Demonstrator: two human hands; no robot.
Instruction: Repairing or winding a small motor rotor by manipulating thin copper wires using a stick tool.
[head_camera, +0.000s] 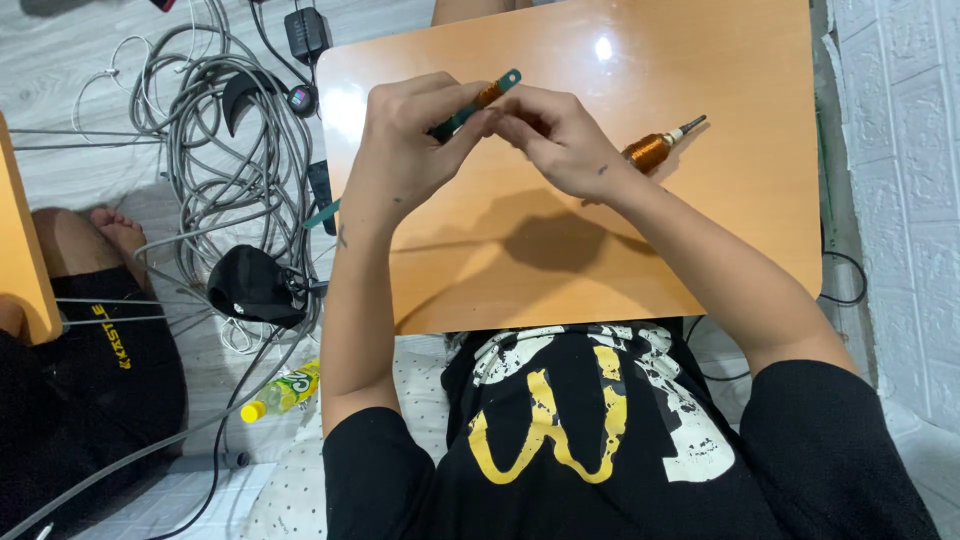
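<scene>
A thin green strip (478, 102) with a copper-coloured winding near its far end is held above the worktop (760, 220), pinched between both hands. The left hand (405, 150) is closed around its lower part, and the right hand (560, 140) grips it just beside the left, fingertips touching. A copper coil with a metal tip (660, 146) lies on the worktop just beyond the right hand. Grey cables (210, 150) sprawl on the floor left of the worktop.

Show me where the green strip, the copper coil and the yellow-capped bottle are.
green strip (505, 80), head view, on its free upper end.
copper coil (650, 151), head view, on the wound copper body.
yellow-capped bottle (285, 391), head view, on its middle, on the floor.
</scene>
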